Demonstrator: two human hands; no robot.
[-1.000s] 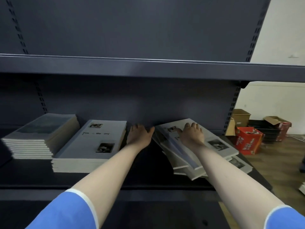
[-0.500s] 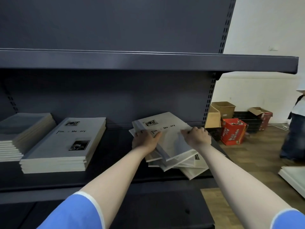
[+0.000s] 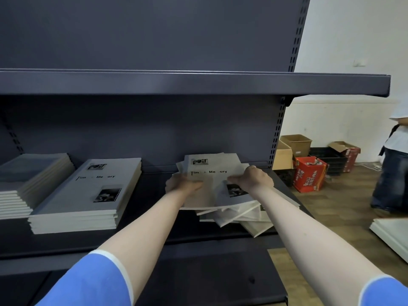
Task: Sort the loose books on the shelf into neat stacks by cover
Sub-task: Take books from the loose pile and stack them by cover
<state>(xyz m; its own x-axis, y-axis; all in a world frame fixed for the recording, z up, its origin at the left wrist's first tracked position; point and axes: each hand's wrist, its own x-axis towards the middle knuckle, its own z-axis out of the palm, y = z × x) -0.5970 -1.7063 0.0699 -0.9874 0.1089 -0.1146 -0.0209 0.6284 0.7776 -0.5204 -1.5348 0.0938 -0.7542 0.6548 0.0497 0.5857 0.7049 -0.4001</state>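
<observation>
Two neat grey-covered stacks (image 3: 86,193) left on dark shelf (image 3: 141,237); loose books (image 3: 220,191) askew right.

Both hands — left hand (image 3: 184,184), right hand (image 3: 254,178) — grip the top book (image 3: 212,171) of a messy pile (image 3: 240,215).

We stretch both bare arms forward from short blue sleeves, our left hand (image 3: 184,184) and right hand (image 3: 254,178) level and side by side, palms down, fingers curled inward toward each other, wrists straight.
</observation>
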